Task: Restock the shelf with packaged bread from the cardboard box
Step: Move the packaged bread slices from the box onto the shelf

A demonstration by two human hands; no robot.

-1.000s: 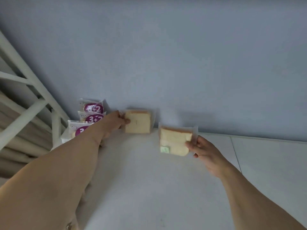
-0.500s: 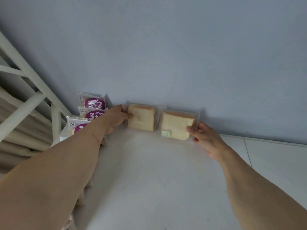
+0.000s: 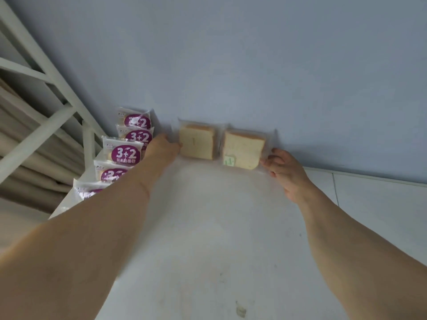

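Clear crinkly plastic wraps two square bread packs standing upright side by side against the pale blue wall, just above frame centre, flat faces toward the camera. The left hand (image 3: 163, 147) pinches the left pack (image 3: 197, 143) at its edge; the right hand (image 3: 285, 168) pinches the lower corner of the right pack (image 3: 242, 148), which bears a small green label. Five purple "3+2" packets (image 3: 126, 153) line the smooth white shelf (image 3: 208, 239) at centre left.
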